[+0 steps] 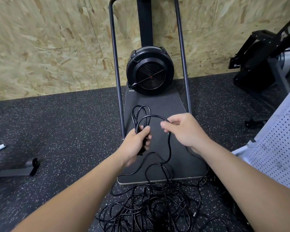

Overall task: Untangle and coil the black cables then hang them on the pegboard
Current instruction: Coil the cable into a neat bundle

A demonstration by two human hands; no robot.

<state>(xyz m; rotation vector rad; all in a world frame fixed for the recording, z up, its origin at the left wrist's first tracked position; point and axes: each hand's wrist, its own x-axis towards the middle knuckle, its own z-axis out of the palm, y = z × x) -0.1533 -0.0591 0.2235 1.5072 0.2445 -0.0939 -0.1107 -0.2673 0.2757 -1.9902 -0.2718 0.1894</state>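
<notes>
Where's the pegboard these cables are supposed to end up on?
The white pegboard leans at the far right edge of the head view, just beyond the right hand.

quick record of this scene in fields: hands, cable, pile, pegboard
left hand: grips a few coiled loops
right hand: pinches the cable strand running from the coil
pile: tangled black cables on the floor, below the hands
pegboard: white, at right, nothing seen hung on it
stage: coiling under way
</notes>
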